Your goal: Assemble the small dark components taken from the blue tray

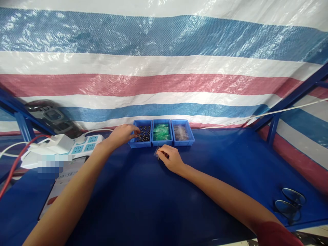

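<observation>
Three blue bins stand side by side along the back edge of the surface (143, 198). The left bin (140, 145) holds loose dark screws (145, 134), the middle bin (162, 142) green packets (162, 131), and the right bin (183, 143) clear bags (180, 132). The left hand (123, 134) reaches over the left bin's side, fingers partly curled among the screws; whether it grips one I cannot tell. The right hand (172, 160) is nearly closed, pinching a small clear bag (155, 152) just in front of the middle bin; something dark under its fingers is too small to make out. Glasses (290, 204) lie near the front right corner, a power strip (85, 146) and phone (61, 184) toward the left edge.
</observation>
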A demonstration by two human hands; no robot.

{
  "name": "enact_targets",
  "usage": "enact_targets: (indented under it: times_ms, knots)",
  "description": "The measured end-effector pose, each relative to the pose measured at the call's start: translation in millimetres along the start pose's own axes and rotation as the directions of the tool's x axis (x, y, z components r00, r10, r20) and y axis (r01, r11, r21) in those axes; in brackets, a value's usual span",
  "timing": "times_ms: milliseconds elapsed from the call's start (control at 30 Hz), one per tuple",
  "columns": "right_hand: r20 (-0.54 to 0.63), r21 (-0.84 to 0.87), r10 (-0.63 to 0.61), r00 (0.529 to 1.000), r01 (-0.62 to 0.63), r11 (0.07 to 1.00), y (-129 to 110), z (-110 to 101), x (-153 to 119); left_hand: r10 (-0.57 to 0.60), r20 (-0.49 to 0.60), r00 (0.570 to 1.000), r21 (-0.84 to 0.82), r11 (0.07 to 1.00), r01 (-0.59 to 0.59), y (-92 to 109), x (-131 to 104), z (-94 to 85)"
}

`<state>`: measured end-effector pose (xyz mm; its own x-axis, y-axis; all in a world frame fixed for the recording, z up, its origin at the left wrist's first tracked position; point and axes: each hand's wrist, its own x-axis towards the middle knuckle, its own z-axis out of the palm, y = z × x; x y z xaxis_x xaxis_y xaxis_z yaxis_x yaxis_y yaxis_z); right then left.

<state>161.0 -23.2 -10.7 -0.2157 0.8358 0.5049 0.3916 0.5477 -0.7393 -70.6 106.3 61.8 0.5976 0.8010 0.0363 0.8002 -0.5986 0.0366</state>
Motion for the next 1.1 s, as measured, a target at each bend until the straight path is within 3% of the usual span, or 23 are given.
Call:
enact_targets:
  times_ms: [267,433,533,700,800,933,1100]
  knots:
    - [0.007,0.005,0.018,1.000,-0.018,1.000,-2,-1,0,0.000,-0.008,1.000,0.007,1.000,0.000,-1,0,-1.1]
    - [-0.059,0.014,0.020,0.998,-0.020,1.000,-2,-2,0,-0.006,-0.035,0.999,0.014,1.000,0.006,2,-3,-11.5]
    - [-0.122,-0.002,0.026,0.992,-0.026,1.000,-1,-2,0,0.007,-0.167,0.986,0.024,1.000,-0.003,14,-9,-24.0]
    - [-0.220,-0.045,0.067,0.973,-0.079,0.996,-1,-1,-1,0.024,-0.428,0.903,-0.037,0.998,-0.044,51,-20,-49.4]
    - [-0.235,-0.090,0.088,0.968,-0.112,0.990,-2,0,0,0.048,-0.497,0.866,-0.087,0.991,-0.105,69,-22,-55.7]
    - [-0.190,-0.212,0.139,0.972,-0.179,0.961,1,1,1,0.008,-0.508,0.861,-0.176,0.978,-0.113,83,-21,-39.4]
    - [-0.088,-0.385,0.263,0.961,-0.276,0.881,3,2,2,-0.161,-0.494,0.854,-0.400,0.915,-0.058,104,-37,10.9]
